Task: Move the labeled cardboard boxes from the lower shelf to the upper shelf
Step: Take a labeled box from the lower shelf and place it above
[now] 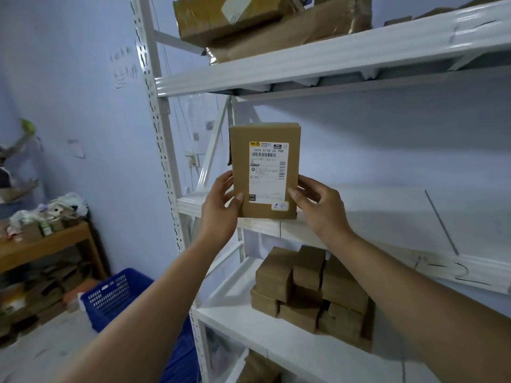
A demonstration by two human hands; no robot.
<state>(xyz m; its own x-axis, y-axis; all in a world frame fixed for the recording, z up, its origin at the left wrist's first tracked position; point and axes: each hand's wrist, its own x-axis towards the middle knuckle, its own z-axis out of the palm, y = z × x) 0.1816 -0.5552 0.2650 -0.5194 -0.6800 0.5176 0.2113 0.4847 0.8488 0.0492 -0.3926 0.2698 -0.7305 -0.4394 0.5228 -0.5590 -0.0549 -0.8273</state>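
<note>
A brown labeled cardboard box [240,150] with a white shipping label stands upright in front of the white upper shelf [387,205], its lower edge at the shelf's front lip. My left hand [219,207] grips its lower left side. My right hand [318,205] grips its lower right side. On the lower shelf [249,324] below lies a stack of several brown cardboard boxes [312,291]; their labels are hidden from this angle.
Large taped cartons [265,20] fill the top shelf. A white slotted upright post [163,150] frames the rack's left side. A blue plastic crate [116,297] stands on the floor at lower left. A wooden table [47,244] with clutter stands at far left. A thin metal rod [441,222] lies on the upper shelf.
</note>
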